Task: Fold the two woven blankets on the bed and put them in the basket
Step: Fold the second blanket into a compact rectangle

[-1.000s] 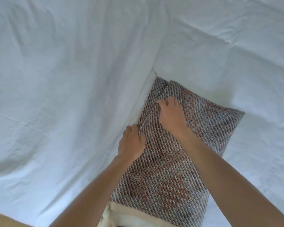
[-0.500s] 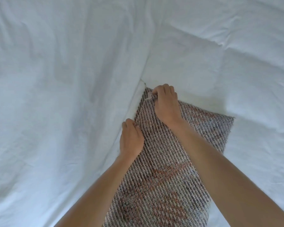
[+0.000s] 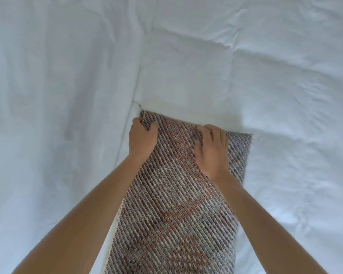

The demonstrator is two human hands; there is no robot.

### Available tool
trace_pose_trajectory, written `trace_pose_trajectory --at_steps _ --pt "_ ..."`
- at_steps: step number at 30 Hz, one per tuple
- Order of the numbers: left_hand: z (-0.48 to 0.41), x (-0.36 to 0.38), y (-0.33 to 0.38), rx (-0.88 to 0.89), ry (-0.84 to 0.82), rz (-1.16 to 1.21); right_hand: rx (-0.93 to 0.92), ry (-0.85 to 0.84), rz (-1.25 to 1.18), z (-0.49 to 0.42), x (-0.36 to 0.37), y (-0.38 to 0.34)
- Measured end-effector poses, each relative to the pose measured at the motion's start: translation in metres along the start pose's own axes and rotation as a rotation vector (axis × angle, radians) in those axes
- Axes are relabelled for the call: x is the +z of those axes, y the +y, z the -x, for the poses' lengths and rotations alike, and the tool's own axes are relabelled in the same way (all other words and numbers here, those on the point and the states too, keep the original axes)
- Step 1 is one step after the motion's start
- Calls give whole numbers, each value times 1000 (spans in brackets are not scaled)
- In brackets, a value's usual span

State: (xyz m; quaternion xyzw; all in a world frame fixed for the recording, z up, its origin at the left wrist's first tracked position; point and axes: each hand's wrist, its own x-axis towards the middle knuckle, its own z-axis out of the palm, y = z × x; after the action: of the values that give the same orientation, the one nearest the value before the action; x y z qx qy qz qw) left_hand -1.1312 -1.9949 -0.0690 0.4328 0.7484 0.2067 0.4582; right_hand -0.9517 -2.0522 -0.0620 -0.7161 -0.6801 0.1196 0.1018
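One woven blanket (image 3: 172, 210), grey with orange-red diamond patterns, lies folded into a long narrow strip on the white bed, running from the bottom edge up to the middle. My left hand (image 3: 142, 138) grips its far left corner, fingers curled around the edge. Over the far right part of the same end, my right hand (image 3: 212, 149) has its fingers bent onto the cloth near the top edge. Neither a second blanket nor a basket is in view.
A white sheet (image 3: 57, 95) with soft wrinkles covers the whole bed. A raised fold or seam (image 3: 136, 86) runs from the top down to the blanket's far left corner.
My left hand slid up from the blanket's left side to its far left corner and closed on it. My right hand moved rightward along the far edge.
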Motion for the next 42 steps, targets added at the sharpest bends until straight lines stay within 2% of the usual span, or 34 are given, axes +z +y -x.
trace_pose_trajectory --at_steps 4,7,13,19,22,24,27,29,31,34,38,42 --pt "-16 0 13 6 39 -29 101 28 35 14 0 33" --pt "-23 0 13 22 90 -108 121 -26 70 21 4 44" --pt "-13 23 0 202 224 -307 99 -8 101 24 9 52" --pt "-27 35 -21 299 262 -563 192 -204 176 34 32 89" --pt "-28 40 -21 293 271 -605 196 -227 192 28 43 94" --pt "-25 37 -16 398 294 -754 178 -233 190 27 41 95" --pt "-17 37 -8 805 104 -996 112 -249 184 23 32 97" --pt "-13 42 -5 930 -70 -1058 74 -253 171 16 25 96" --pt "-14 43 -3 884 -142 -1095 49 -243 151 10 19 94" --pt "-26 32 1 759 -146 -1192 1 -244 136 -1 8 98" --pt "-38 22 22 726 -286 -1292 15 -324 146 -23 -4 100" --pt "-33 10 36 761 -330 -1291 -9 -268 195 -26 -16 92"
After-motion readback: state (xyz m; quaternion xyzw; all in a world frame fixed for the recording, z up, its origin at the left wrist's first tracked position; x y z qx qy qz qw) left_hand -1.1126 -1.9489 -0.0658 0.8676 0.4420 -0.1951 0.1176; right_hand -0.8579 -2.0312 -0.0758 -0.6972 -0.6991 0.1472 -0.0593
